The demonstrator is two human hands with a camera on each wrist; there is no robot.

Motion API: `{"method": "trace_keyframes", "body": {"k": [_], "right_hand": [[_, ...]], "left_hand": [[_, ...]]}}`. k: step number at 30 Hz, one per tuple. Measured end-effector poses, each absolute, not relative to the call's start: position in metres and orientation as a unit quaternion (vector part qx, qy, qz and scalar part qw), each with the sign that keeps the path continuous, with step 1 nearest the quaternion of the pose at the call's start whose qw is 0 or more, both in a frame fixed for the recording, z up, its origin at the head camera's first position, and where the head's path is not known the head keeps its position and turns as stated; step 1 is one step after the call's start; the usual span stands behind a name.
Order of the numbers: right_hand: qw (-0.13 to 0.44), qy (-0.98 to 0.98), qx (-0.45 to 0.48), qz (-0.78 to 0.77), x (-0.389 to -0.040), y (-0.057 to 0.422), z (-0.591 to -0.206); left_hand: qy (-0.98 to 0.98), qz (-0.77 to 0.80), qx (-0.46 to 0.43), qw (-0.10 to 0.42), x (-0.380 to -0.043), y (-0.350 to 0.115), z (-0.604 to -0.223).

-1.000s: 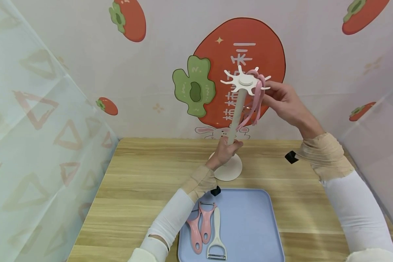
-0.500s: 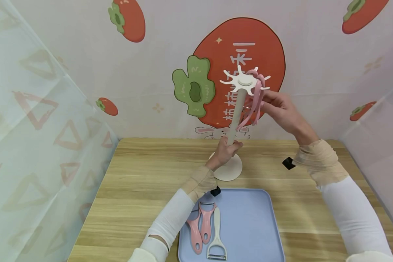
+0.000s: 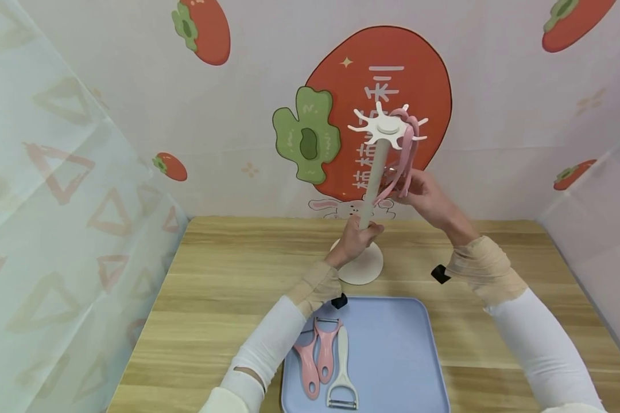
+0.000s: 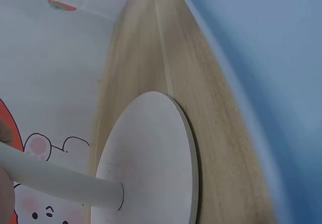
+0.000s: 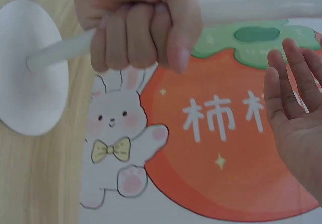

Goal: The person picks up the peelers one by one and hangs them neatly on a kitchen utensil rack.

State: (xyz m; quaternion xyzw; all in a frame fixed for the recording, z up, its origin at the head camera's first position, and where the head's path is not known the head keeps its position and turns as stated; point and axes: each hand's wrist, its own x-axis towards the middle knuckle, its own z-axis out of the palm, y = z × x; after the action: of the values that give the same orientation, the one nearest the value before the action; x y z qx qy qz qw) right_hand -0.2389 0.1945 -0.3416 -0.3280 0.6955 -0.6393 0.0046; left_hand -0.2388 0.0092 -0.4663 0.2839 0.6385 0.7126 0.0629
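Observation:
My left hand [image 3: 355,236] grips the pole [image 3: 373,189] of a white stand, whose top [image 3: 388,125] spreads into several hooked arms. In the right wrist view the fingers [image 5: 138,38] wrap fully round that pole. Pink peelers [image 3: 407,152] hang from hooks on the right side of the top, heads down. My right hand [image 3: 430,198] is beside their lower ends, partly behind them in the head view. Its fingers [image 5: 297,78] are loosely extended in the right wrist view, with nothing seen in them. The stand's round base [image 4: 151,148] rests on the table.
On the wooden table [image 3: 227,287] in front of the stand lies a blue tray [image 3: 392,355]. At its left side are two pink peelers [image 3: 326,353] and one white peeler [image 3: 343,367]. A patterned cloth wall [image 3: 248,115] rises behind the table.
My right hand has come down from the hooks along the hanging peelers to their lower ends. The left hand and the stand have stayed in place.

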Motion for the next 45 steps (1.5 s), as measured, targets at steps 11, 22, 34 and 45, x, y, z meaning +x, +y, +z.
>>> {"method": "trace_keyframes", "body": {"k": [11,22,34,45], "right_hand": [[0.078,0.604,-0.392,-0.690,-0.229,0.159,-0.360],[0.037,0.671,-0.250,-0.697,-0.214,0.127,-0.373],[-0.030,0.657,-0.220,-0.721,-0.212,0.107,-0.379],[-0.039,0.642,-0.224,-0.732,-0.219,0.096,-0.381]], "left_hand": [[0.610,0.736,0.287,0.058,-0.241,0.012,-0.470],[0.567,0.765,0.302,0.050,-0.240,0.009,-0.473],[0.677,0.689,0.259,0.028,-0.238,0.005,-0.470],[0.781,0.537,0.303,0.102,-0.243,-0.021,-0.454]]}}
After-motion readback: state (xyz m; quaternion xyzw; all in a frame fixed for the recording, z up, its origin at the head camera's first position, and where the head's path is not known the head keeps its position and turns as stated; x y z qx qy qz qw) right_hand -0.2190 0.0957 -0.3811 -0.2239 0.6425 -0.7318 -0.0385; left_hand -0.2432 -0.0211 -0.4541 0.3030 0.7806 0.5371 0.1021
